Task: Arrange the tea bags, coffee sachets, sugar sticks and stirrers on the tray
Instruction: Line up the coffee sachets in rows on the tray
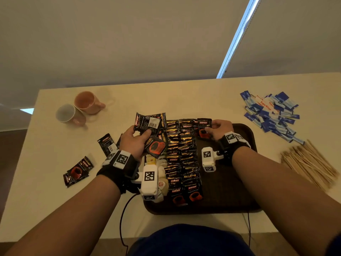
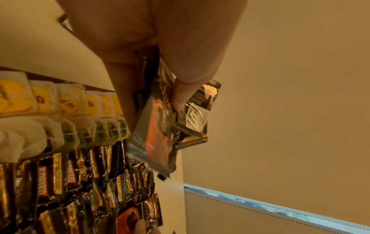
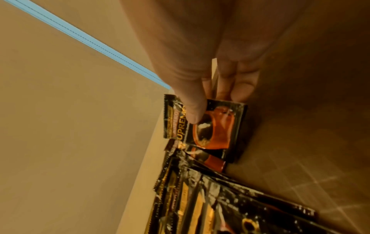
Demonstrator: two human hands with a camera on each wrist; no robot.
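Head view: my left hand (image 1: 133, 139) grips a fan of sachets (image 1: 150, 124); my right hand (image 1: 220, 128) pinches one sachet (image 1: 203, 129) down on the tray (image 1: 245, 133). Sugar sticks (image 1: 271, 115) and stirrers (image 1: 310, 163) wait on the surface beyond my right hand.

Left wrist: tea bags (image 2: 60, 101) are laid in rows below my fingers.

Right wrist: I judge a third coffee row begins.

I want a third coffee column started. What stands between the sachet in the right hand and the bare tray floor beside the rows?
Nothing visible does. The right hand pinches the sachet at the tray's far end, right of the coffee rows, over bare floor.
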